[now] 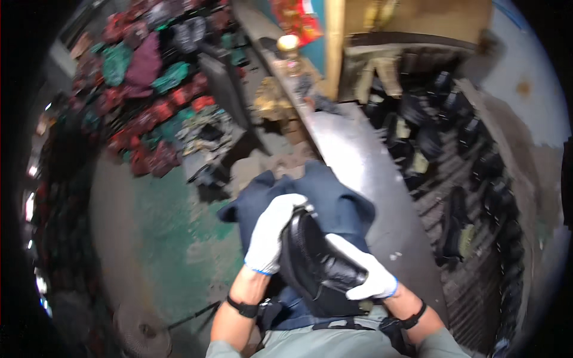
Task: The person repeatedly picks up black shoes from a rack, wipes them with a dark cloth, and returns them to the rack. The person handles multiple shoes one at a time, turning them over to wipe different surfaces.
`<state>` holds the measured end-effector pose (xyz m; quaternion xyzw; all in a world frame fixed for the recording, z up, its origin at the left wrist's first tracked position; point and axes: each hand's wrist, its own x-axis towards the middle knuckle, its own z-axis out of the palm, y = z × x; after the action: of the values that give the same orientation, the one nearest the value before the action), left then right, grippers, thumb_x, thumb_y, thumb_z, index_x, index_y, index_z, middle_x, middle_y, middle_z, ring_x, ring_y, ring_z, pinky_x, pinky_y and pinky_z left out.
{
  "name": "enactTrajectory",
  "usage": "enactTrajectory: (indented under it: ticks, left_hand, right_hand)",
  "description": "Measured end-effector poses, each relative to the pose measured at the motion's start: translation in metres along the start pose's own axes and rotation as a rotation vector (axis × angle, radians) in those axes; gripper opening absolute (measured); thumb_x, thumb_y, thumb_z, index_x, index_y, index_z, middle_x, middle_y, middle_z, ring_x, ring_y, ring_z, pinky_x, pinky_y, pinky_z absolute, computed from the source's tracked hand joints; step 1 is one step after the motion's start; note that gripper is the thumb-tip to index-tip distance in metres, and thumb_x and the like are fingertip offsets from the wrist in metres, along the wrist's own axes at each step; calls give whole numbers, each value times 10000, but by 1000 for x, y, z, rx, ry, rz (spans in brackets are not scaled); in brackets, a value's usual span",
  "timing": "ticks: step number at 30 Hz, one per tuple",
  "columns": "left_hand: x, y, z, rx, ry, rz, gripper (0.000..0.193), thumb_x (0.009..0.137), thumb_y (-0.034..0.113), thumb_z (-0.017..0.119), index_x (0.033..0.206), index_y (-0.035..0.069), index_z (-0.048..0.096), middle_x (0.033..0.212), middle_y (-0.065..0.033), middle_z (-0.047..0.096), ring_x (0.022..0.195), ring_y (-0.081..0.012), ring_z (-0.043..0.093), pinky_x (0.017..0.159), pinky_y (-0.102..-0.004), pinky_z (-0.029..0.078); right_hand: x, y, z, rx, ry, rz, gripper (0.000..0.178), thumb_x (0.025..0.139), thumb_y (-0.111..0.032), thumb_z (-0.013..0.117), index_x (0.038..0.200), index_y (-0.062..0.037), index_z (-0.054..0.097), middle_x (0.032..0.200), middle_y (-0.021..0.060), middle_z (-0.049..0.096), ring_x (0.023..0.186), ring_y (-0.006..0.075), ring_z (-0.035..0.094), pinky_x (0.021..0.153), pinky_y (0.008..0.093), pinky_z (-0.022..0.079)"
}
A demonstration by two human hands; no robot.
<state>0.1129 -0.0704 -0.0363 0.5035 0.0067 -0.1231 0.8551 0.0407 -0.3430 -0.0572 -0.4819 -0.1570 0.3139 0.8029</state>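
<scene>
Both the left hand [271, 234] and right hand [365, 271] wear white gloves. The shoe [316, 262] is glossy black, the cloth [334, 200] dark navy, the floor [161, 238] worn green, and the heaped shoes [149, 77] red, teal and maroon.

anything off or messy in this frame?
Nothing damaged that shows. Left hand and right hand, both gloved, hold a black shoe over dark blue cloth. Colourful items lie heaped loosely on the floor at upper left; the picture is blurred.
</scene>
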Motion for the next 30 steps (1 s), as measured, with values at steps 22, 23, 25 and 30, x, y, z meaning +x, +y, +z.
enactTrajectory:
  ticks: [22, 23, 25, 30]
  left_hand:
    - [7, -21, 35, 264, -215, -262, 346, 1149, 92, 594, 1460, -51, 644, 1402, -139, 733, 1261, -209, 721, 1094, -346, 568]
    - [3, -21, 35, 271, -164, -235, 373, 1166, 185, 603, 1440, -63, 654, 1381, -185, 745, 1236, -254, 742, 1086, -380, 584]
    - [-1, -13, 30, 339, -127, -209, 372, 1160, 175, 609, 1442, -65, 652, 1377, -185, 747, 1234, -254, 741, 1087, -382, 584]
    - [6, -14, 59, 330, -320, -268, 390, 1146, 159, 620, 1456, -76, 637, 1387, -207, 741, 1255, -274, 734, 1104, -397, 580]
  right_hand:
    - [-112, -62, -326, -1142, 1519, -246, 567, 903, -108, 799, 1444, 33, 708, 1056, 118, 752, 923, 208, 714, 832, 370, 579]
    - [-72, -70, -321, -1171, 1555, -316, 631, 933, -194, 836, 1506, 8, 665, 1063, 106, 744, 985, 226, 710, 882, 372, 587]
    - [29, -111, -269, -214, 1361, -150, 842, 945, -258, 863, 1686, -95, 499, 1144, 98, 743, 927, 267, 707, 780, 463, 616]
    - [9, -70, -330, -306, 1265, -373, 235, 1036, -180, 682, 1254, -92, 698, 1041, 78, 742, 829, 206, 719, 691, 349, 599]
